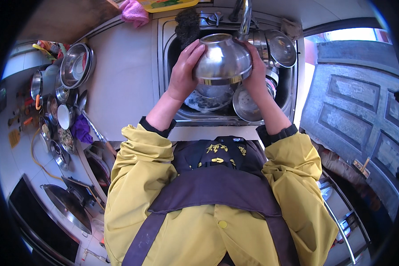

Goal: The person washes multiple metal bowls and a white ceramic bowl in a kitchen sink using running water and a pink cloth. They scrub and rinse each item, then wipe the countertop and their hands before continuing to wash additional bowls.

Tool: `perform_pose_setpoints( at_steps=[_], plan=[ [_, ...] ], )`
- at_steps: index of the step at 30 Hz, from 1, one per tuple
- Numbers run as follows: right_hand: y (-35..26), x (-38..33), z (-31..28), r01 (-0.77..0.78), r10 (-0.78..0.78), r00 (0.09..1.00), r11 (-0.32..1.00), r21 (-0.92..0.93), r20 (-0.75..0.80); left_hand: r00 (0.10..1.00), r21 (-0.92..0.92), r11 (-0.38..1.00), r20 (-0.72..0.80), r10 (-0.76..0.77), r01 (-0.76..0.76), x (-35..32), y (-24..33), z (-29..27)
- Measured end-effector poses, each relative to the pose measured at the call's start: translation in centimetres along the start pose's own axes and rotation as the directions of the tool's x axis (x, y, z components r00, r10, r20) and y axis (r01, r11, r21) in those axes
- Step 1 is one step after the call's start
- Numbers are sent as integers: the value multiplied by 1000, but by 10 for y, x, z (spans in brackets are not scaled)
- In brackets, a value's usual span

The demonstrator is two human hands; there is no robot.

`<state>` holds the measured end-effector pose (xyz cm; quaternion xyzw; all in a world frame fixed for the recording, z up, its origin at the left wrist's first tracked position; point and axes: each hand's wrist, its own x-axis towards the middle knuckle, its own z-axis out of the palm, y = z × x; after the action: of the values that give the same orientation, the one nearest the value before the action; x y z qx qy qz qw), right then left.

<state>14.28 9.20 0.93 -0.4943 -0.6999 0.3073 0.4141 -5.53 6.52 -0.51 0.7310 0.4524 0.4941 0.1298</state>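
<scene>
Yellow characters (218,148) across dark apron (219,188); tiny white marking (237,140) beside them, illegible.

You are in a kitchen; whether it belongs to a household or an eatery, you cannot tell from this view. The clearest sign is the steel sink (161,73) set into the pale bench (115,88) before you, with its faucet (245,20), the upturned stainless-steel bowl (221,60) you hold above it, and metal bowls (247,105) inside. To your left crowd nested steel basins (69,76) and a white bowl (65,116), with what looks like a wok (68,208) nearer you. You also wear a dark apron (217,188).
</scene>
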Motion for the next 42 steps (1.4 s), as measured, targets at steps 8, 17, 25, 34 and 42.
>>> perform_pose_setpoints(
  at_steps=[8,17,25,34,42],
  plan=[
    [-3,-13,20,106,-105,994,994,-33,23,1000,186,983,-20,-3,6,-30,-10,-14],
    [-12,-12,64,149,-150,981,989,16,126,992,213,970,-70,-101,113,-66,-28,-45],
    [-24,5,137,-294,284,860,955,-43,424,663,52,671,-231,-712,740,-92,-50,-81],
    [-28,21,193,-532,386,700,843,78,601,194,-66,210,-192,-962,975,-91,-98,-120],
    [12,-2,117,-556,507,771,831,20,385,117,-62,151,-379,-918,987,-88,-99,-115]
  ],
)
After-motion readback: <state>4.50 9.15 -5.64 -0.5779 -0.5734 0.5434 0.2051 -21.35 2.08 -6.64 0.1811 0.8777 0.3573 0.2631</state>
